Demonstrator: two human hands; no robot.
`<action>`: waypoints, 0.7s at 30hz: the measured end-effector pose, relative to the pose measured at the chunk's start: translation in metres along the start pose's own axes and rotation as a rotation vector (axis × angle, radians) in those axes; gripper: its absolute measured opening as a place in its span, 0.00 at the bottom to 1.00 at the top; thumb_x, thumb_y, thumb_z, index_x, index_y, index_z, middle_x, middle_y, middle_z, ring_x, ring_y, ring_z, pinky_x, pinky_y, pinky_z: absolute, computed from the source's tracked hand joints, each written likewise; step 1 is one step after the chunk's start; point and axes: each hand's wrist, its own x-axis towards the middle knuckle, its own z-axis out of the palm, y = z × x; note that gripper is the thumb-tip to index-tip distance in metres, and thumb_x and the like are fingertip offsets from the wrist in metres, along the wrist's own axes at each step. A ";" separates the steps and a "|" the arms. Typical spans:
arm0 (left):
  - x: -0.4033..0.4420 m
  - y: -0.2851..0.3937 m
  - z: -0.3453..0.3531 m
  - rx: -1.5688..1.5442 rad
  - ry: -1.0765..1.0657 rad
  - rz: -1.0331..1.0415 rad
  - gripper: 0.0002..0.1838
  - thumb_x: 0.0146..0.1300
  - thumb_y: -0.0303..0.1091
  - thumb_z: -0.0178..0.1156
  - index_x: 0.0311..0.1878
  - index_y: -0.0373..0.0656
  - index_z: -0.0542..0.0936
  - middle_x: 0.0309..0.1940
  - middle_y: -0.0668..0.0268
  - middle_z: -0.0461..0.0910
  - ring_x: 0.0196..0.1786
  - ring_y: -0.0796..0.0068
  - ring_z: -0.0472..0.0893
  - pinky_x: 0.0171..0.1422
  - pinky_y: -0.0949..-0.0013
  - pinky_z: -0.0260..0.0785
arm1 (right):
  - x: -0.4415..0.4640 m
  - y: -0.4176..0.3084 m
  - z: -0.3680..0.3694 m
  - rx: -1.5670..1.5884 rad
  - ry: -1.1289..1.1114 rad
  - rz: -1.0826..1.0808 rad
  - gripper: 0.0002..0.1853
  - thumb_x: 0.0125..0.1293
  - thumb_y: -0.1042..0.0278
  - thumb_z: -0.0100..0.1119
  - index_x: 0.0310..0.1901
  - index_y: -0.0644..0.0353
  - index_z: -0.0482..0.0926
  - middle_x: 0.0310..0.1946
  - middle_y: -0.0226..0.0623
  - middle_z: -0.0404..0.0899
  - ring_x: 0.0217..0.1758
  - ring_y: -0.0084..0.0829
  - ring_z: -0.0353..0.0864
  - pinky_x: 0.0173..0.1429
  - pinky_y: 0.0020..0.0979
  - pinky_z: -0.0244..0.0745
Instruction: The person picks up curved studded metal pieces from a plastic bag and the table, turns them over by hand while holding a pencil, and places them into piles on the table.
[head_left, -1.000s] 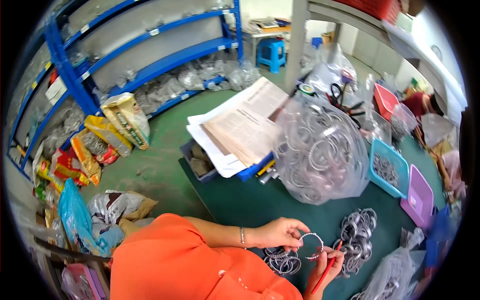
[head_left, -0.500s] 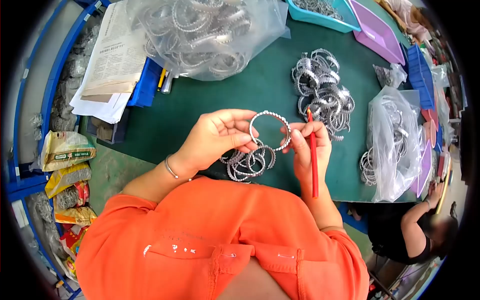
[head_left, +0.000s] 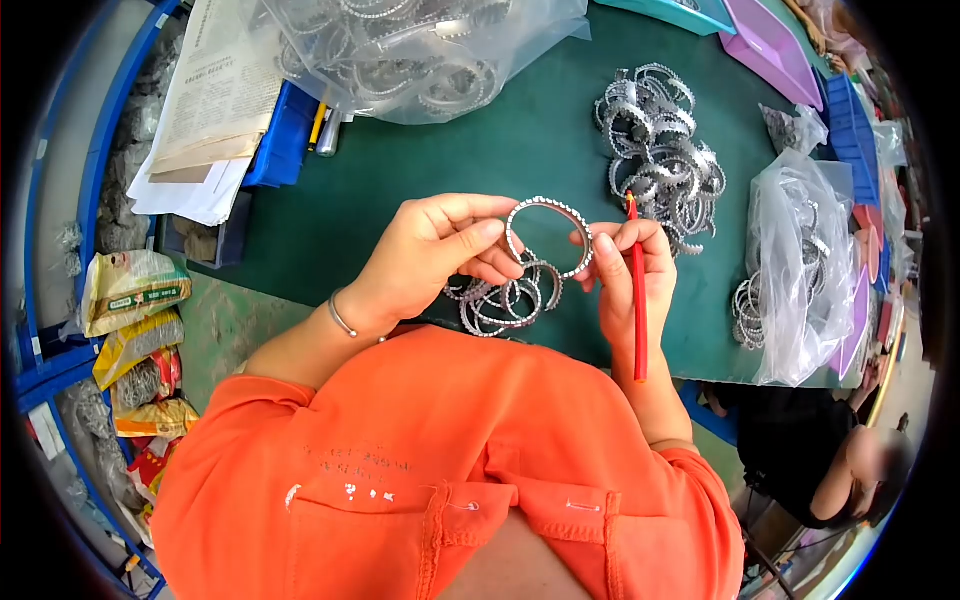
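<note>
A toothed metal ring [head_left: 549, 202] is held up between both hands over the table. My left hand [head_left: 425, 250] grips its left side, thumb against fingers. My right hand [head_left: 618, 290] pinches its right side and also carries a red pencil [head_left: 640, 310], tip pointing away from me. Just below the held ring, close to my body, lies a small group of similar toothed rings [head_left: 487, 300]. Beyond my right hand sits a larger pile of toothed, curved metal pieces [head_left: 655, 140].
A clear plastic bag [head_left: 430, 85] of rings stands at the back of the green table [head_left: 400, 165]. Another bag [head_left: 800, 260] lies right. Papers [head_left: 215, 110] and a blue bin [head_left: 285, 140] are left. A purple tray [head_left: 770, 55] sits far right. A person [head_left: 800, 450] is at lower right.
The view has shifted, so the table's contents appear higher. My left thumb has moved up along the ring. Both hands still hold the ring, and the pencil stays in my right hand.
</note>
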 end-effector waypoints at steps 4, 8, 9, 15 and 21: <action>0.003 -0.002 -0.001 -0.018 0.001 0.003 0.13 0.64 0.27 0.48 0.49 0.33 0.71 0.35 0.59 0.78 0.33 0.73 0.80 0.37 0.74 0.75 | -0.001 -0.001 0.001 -0.034 -0.011 -0.043 0.08 0.59 0.80 0.54 0.32 0.60 0.64 0.34 0.45 0.76 0.24 0.19 0.73 0.28 0.18 0.69; 0.004 -0.004 -0.001 0.065 0.017 0.077 0.11 0.63 0.26 0.50 0.47 0.32 0.72 0.37 0.58 0.77 0.37 0.71 0.80 0.41 0.72 0.75 | -0.002 0.004 -0.003 -0.107 -0.040 -0.153 0.10 0.57 0.83 0.55 0.32 0.61 0.63 0.36 0.45 0.75 0.27 0.19 0.72 0.30 0.19 0.71; 0.004 -0.004 -0.001 0.087 0.022 0.093 0.10 0.62 0.24 0.51 0.46 0.32 0.72 0.39 0.58 0.77 0.39 0.69 0.80 0.43 0.72 0.75 | -0.002 0.005 -0.004 -0.104 -0.043 -0.175 0.11 0.56 0.84 0.55 0.33 0.61 0.63 0.37 0.46 0.75 0.29 0.19 0.74 0.31 0.19 0.72; 0.005 -0.005 -0.001 0.100 0.063 0.103 0.10 0.62 0.25 0.51 0.45 0.32 0.73 0.40 0.58 0.77 0.42 0.68 0.80 0.44 0.72 0.74 | -0.001 0.005 -0.001 -0.217 -0.076 -0.310 0.12 0.55 0.85 0.55 0.33 0.60 0.62 0.39 0.49 0.75 0.27 0.22 0.74 0.30 0.18 0.71; 0.007 -0.004 -0.006 0.052 0.038 0.052 0.13 0.58 0.21 0.53 0.47 0.32 0.72 0.42 0.57 0.76 0.46 0.65 0.78 0.47 0.71 0.73 | 0.001 0.007 -0.006 -0.420 -0.213 -0.540 0.14 0.51 0.86 0.59 0.33 0.63 0.63 0.41 0.53 0.75 0.35 0.29 0.78 0.38 0.27 0.77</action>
